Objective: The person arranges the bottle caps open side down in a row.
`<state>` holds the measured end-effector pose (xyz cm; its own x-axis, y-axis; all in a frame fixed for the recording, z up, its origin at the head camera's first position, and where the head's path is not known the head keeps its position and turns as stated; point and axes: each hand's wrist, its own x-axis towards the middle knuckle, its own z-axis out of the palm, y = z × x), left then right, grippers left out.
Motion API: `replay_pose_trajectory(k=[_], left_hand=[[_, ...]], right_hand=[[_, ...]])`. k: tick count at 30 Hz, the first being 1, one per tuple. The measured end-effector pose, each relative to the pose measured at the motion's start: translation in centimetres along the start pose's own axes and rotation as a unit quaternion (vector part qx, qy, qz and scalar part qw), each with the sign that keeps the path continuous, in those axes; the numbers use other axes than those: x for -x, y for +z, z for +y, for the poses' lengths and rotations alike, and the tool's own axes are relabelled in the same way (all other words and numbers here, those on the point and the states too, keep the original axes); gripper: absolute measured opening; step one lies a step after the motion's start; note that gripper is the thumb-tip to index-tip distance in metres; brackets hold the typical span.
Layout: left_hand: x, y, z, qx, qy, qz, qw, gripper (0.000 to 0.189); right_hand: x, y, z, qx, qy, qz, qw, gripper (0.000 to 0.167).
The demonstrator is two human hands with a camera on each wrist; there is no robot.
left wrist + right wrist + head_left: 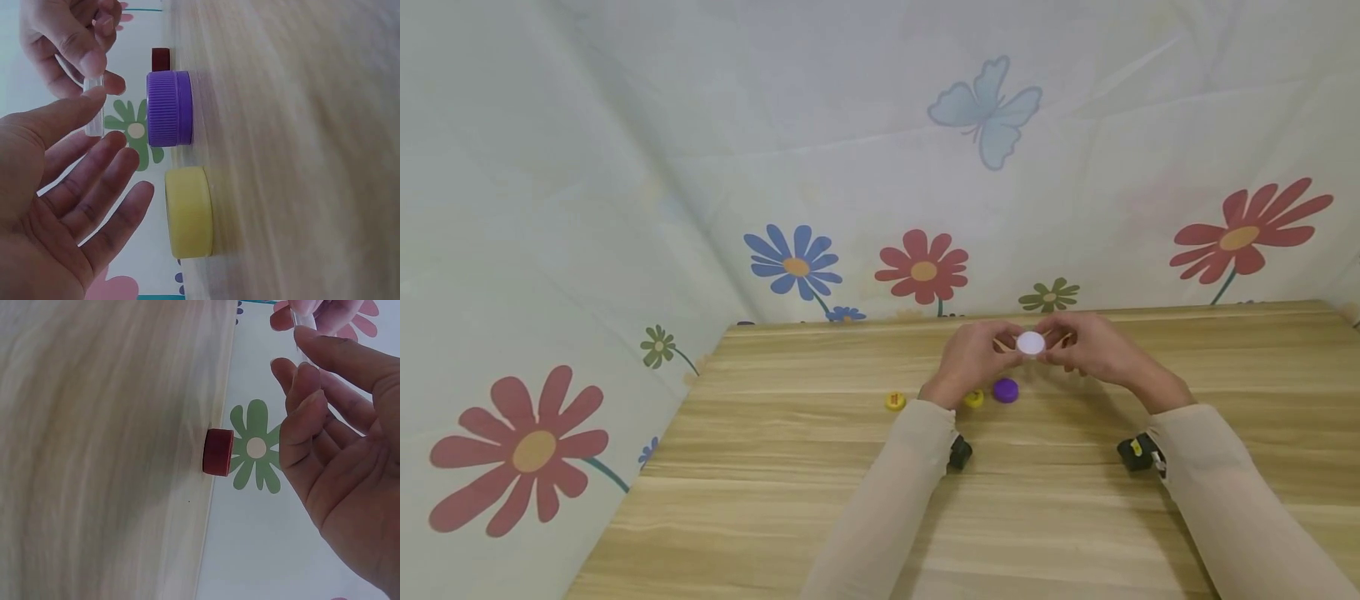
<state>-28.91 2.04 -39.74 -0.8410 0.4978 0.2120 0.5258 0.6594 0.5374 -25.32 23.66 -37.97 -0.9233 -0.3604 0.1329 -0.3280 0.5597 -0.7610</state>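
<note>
Both hands hold a small white round cap (1031, 343) above the table, its flat face towards the head camera. My left hand (973, 354) pinches one edge with thumb and fingertips; my right hand (1093, 348) pinches the opposite edge. In the left wrist view the cap (94, 119) looks translucent from the side. A ribbed purple bottle cap (1006, 390) lies on the table just below the hands. Next to it is a yellow cap (974, 399), partly covered by the left wrist. A dark red cap (218, 452) shows in the right wrist view.
Another yellow cap (895, 401) lies left of the left wrist on the wood-grain table (760, 467). Behind the table's back edge hangs a pale cloth (850, 125) printed with flowers and a butterfly. Black wrist cameras (1137, 453) sit under both sleeves.
</note>
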Motion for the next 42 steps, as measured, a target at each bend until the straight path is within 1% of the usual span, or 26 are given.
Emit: replay_pose_trajectory(k=[6, 13, 18, 22, 29, 37, 42], left_hand=[[0.2, -0.03, -0.1, 0.007, 0.007, -0.013, 0.9999, 0.023], [0.29, -0.04, -0.21, 0.028, 0.017, -0.041, 0.9986, 0.021], [0.27, -0.15, -0.13, 0.027, 0.023, -0.052, 0.998, 0.022], [0.19, -0.11, -0.12, 0.023, 0.024, -0.06, 0.9977, 0.025], [0.43, -0.14, -0.19, 0.026, 0.022, -0.073, 0.9968, 0.027], [0.62, -0.3, -0.09, 0.025, 0.014, -0.091, 0.9955, 0.026], [0.74, -0.26, 0.13, 0.019, 0.007, -0.102, 0.9946, 0.027]], right_hand=[[0.06, 0.1, 0.17, 0.0, -0.002, -0.016, 0.9999, 0.028], [0.15, 0.12, 0.37, 0.001, 0.014, -0.043, 0.999, 0.031], [0.09, 0.05, 0.49, -0.009, 0.016, -0.057, 0.9982, 0.039], [0.14, 0.0, 0.45, -0.014, 0.014, -0.057, 0.9982, 0.043], [0.19, 0.18, 0.31, -0.011, 0.025, -0.074, 0.9969, 0.031], [0.13, 0.19, 0.47, -0.009, 0.019, -0.094, 0.9953, 0.028], [0.16, 0.25, 0.52, 0.004, 0.018, -0.103, 0.9946, 0.028]])
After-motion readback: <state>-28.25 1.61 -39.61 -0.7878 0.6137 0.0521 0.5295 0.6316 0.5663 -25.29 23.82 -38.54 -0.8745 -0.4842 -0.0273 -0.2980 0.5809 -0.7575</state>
